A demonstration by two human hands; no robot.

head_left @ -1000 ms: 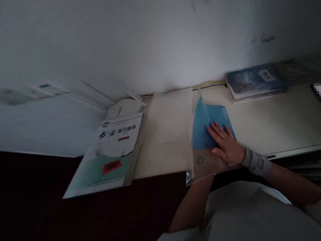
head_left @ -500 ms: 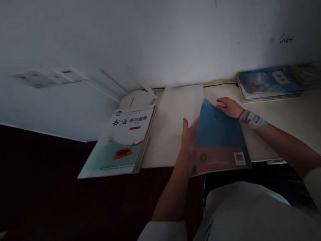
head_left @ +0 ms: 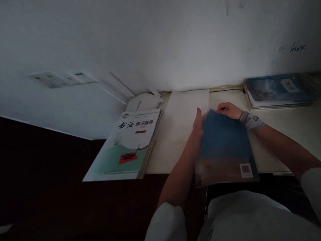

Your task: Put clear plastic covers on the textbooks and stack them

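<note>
One blue book (head_left: 224, 148) in a clear sleeve (head_left: 200, 174) is lying at the front of the desk (head_left: 290, 131), overhanging. Left hand (head_left: 198, 124) and right hand (head_left: 228, 110) are pinching its far edge. The clear sleeve is probably inviting a slide floorward.

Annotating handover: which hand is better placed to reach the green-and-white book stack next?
Left, probably. The left hand holds the left edge of the blue book, on the side nearer the stack; the right hand holds its far edge, farther away.
</note>
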